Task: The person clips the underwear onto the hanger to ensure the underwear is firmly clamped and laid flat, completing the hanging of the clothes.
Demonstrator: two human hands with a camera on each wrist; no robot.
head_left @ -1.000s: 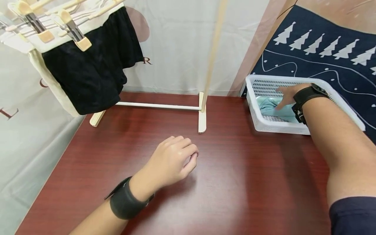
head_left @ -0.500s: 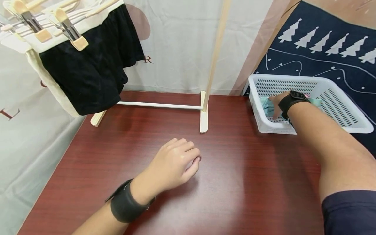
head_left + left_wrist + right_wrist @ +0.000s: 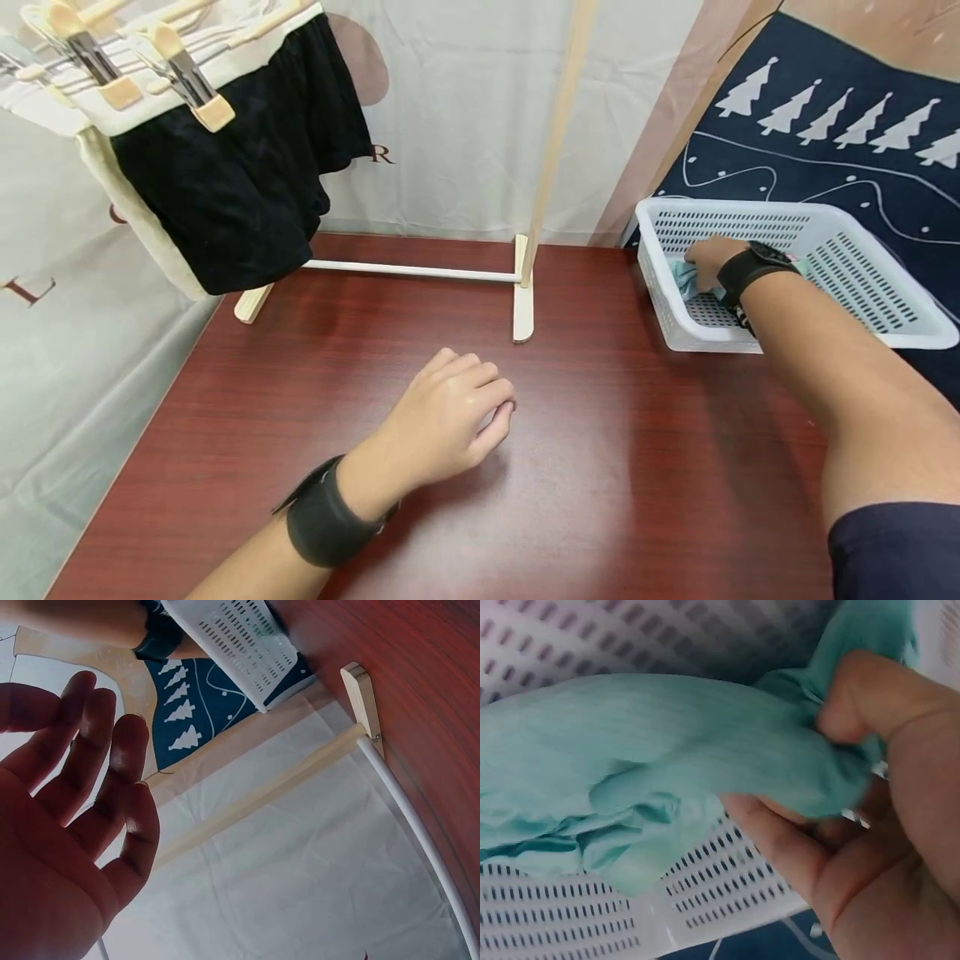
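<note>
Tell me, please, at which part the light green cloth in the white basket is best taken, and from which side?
Probably at the bunched fold near the basket's front left corner, coming from above through the open top. The green cloth lies crumpled and soft, so a pinch gathers it easily; the right hand already grips such a fold. The perforated walls block any sideways approach.

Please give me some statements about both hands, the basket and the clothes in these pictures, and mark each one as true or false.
1. The right hand grips a light green cloth inside the white basket. True.
2. The left hand holds a hanger. False: it rests on the red-brown table and holds nothing.
3. Black shorts hang from clip hangers on the wooden rack. True.
4. The basket stands at the left edge of the table. False: it is at the right side.
5. The green cloth already hangs on the rack. False: it is in the basket.
</note>
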